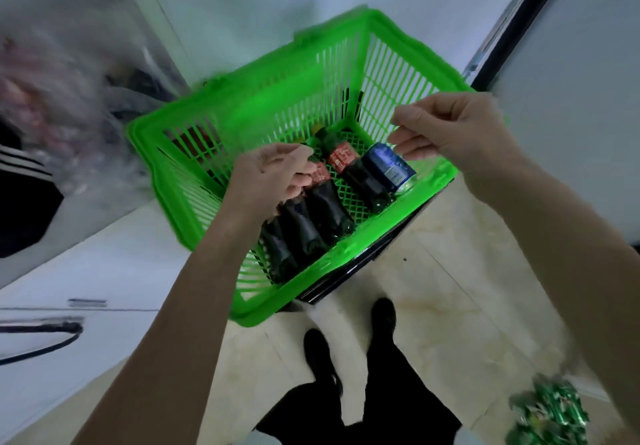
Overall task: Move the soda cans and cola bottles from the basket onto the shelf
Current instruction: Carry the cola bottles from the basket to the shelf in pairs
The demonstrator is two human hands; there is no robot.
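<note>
Pale tiled floor [433, 292] under you, white wall behind; your dark shoes [382, 316] stand just short of a green slatted basket [242, 108] that sits raised on a dark stand, tilted in view. Inside it lie several cola bottles [325, 209], dark with red labels, side by side on the mesh bottom, caps pointing away from you. One blue soda can [389, 167] lies on its side at the right end, touching the rightmost bottle. Your left hand [270, 174] is down in the basket over the left bottles, fingers curled around the neck of one near its label. Your right hand [446, 129] hovers above the basket's right rim, just over the can, fingers and thumb bent and parted, holding nothing. Green packets [547, 413] lie on the floor at lower right. Left edge blurred; cannot tell what's there.
</note>
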